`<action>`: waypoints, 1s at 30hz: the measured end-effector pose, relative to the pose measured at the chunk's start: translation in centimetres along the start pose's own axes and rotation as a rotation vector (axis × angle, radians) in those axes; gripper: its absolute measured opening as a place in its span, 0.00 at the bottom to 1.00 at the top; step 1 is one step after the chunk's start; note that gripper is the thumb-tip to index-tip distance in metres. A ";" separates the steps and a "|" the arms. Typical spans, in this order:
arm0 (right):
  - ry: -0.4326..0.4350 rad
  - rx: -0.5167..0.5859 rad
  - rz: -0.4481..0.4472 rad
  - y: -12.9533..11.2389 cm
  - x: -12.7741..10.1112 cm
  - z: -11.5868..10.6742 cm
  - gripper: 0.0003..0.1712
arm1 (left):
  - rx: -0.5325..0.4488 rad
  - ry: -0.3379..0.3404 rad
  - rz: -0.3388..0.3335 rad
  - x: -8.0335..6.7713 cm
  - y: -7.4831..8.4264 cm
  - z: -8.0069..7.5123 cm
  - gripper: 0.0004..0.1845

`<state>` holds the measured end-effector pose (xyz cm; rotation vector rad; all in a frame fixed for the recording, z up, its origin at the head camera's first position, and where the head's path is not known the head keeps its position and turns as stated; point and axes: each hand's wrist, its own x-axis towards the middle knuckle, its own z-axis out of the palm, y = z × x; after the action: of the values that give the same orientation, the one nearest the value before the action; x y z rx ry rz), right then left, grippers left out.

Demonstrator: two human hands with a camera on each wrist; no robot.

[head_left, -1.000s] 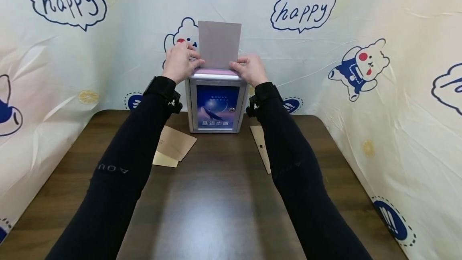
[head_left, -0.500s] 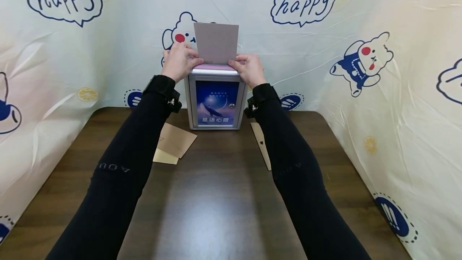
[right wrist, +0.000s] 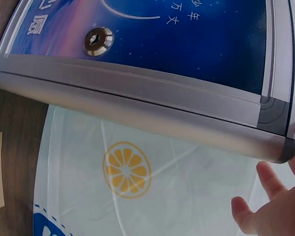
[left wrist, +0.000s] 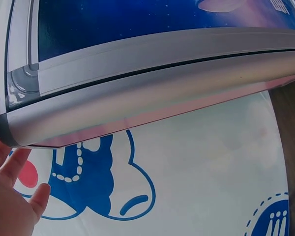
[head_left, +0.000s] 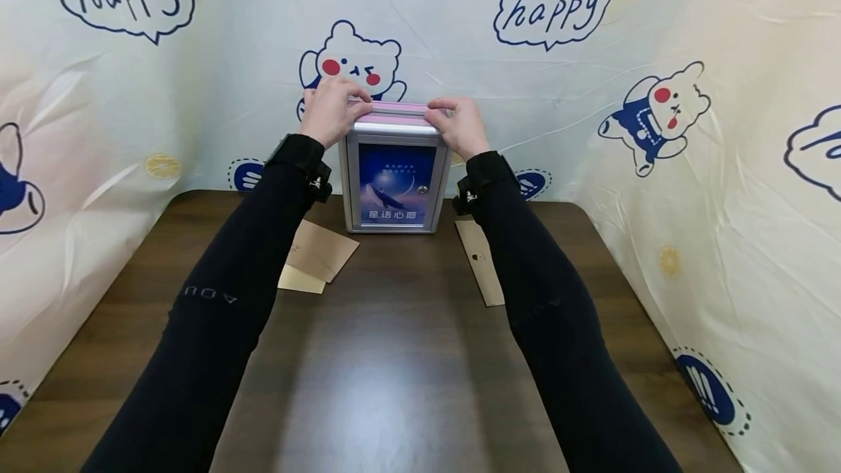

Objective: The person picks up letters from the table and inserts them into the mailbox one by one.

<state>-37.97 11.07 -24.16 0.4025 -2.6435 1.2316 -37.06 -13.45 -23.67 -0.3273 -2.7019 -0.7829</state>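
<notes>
Resting at the back of the dark wooden surface (head_left: 394,356), a silver box (head_left: 393,174) with a blue picture on its front is touched at its top by both hands. The left hand (head_left: 330,112) is laid on the top left corner, its fingers (head_left: 351,97) bent over the pink top edge (head_left: 394,106); the right hand (head_left: 460,125) is laid on the top right corner in the same way. Whether anything is pinched between the fingers cannot be told from the head view. In the left wrist view only relaxed fingertips (left wrist: 24,196) are seen beside the box corner (left wrist: 10,128), and in the right wrist view loosely spread fingertips (right wrist: 258,196) are seen below the box corner (right wrist: 280,142); a round keyhole (right wrist: 98,39) is shown on the front. Tan envelopes (head_left: 318,258) lie left of the box on the surface, and another tan envelope (head_left: 482,268) lies to its right, partly covered by the right sleeve (head_left: 558,327). A printed cloth (head_left: 552,13) is hung behind.
</notes>
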 end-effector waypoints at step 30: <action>-0.049 -0.408 0.075 -3.2 -11.7 -2.0 0.24 | -0.035 0.165 0.131 -10.0 -0.6 -1.8 0.21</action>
<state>-25.82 12.57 -23.99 0.2682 -2.8772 0.6746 -27.61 -16.26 -26.04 -0.4238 -2.4882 -0.7839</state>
